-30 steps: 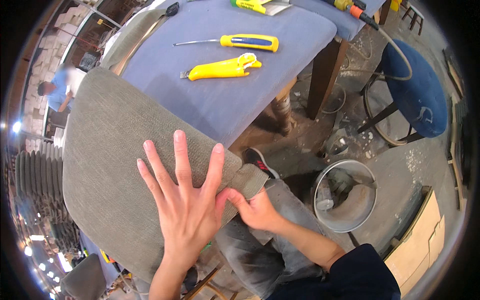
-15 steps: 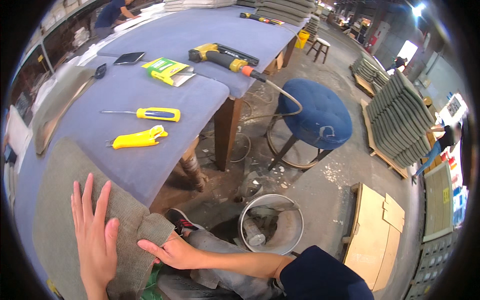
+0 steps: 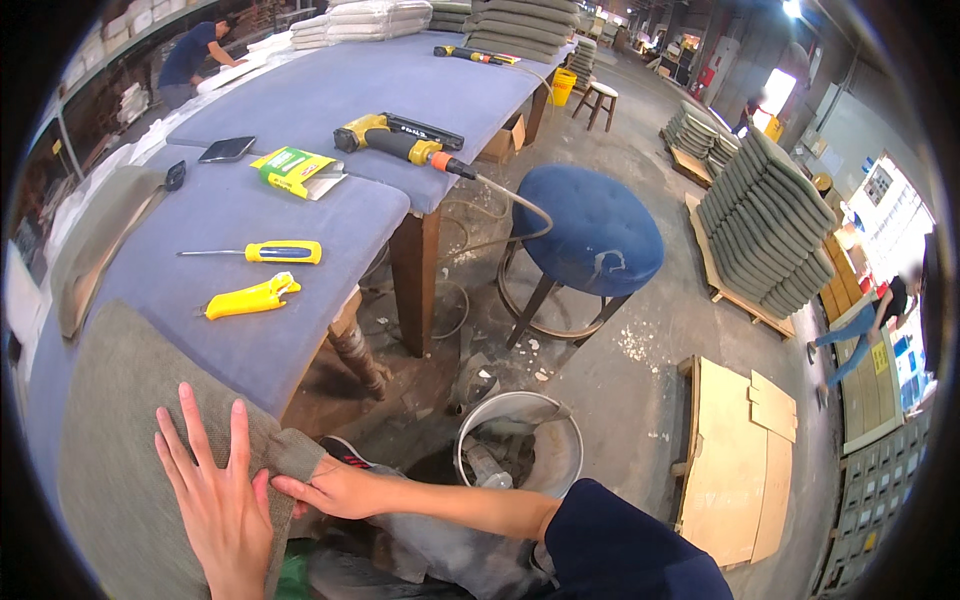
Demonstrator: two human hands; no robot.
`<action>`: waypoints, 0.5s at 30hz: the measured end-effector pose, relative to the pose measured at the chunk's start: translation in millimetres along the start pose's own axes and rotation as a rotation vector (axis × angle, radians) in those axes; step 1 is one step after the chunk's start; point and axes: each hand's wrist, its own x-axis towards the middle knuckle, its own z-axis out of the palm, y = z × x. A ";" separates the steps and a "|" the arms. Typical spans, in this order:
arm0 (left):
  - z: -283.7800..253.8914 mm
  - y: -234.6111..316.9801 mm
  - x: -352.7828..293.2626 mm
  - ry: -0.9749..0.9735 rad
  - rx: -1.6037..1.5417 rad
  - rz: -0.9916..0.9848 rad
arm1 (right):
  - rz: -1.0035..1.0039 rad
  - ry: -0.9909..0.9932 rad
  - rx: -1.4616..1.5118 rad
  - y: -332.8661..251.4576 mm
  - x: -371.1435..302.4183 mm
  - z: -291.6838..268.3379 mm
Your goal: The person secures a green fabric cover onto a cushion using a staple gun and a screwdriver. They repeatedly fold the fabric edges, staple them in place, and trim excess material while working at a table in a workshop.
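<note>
A grey-green fabric-covered panel (image 3: 130, 430) lies at the near left, over the edge of the blue-covered table (image 3: 330, 280). My left hand (image 3: 222, 500) rests flat on its fabric with the fingers spread. Close beside it, my right hand (image 3: 325, 487) grips the fabric at the panel's right edge, thumb on top; its other fingers are mostly hidden. Beyond the panel lie a yellow utility knife (image 3: 250, 299) and a screwdriver (image 3: 285, 252) with a yellow and blue handle.
Farther up the table are a yellow-black staple gun (image 3: 400, 138) with a hose, a green-yellow box (image 3: 298, 172) and a phone (image 3: 228, 150). A blue stool (image 3: 590, 225) and a round bin (image 3: 522, 402) stand to the right. Stacked cushions (image 3: 765, 220) and people are beyond.
My left hand has slid rightward over the panel, nearer my right hand, with its fingers spread wider. My right hand keeps its grip on the edge. The whole view has shifted slightly.
</note>
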 end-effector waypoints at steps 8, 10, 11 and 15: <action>-7.9 -2.2 -3.3 0.032 -0.054 0.014 | -0.911 0.442 -0.863 -89.0 145.3 -202.6; -7.2 2.4 -3.9 0.040 -0.069 0.028 | -0.728 0.578 -1.252 -72.9 186.9 -265.2; -6.8 3.1 -2.9 0.035 -0.073 0.035 | -0.534 0.606 -1.340 -53.8 194.3 -288.1; -11.7 -0.3 -5.8 0.047 0.005 0.048 | -0.072 0.562 -1.512 -17.0 211.9 -299.0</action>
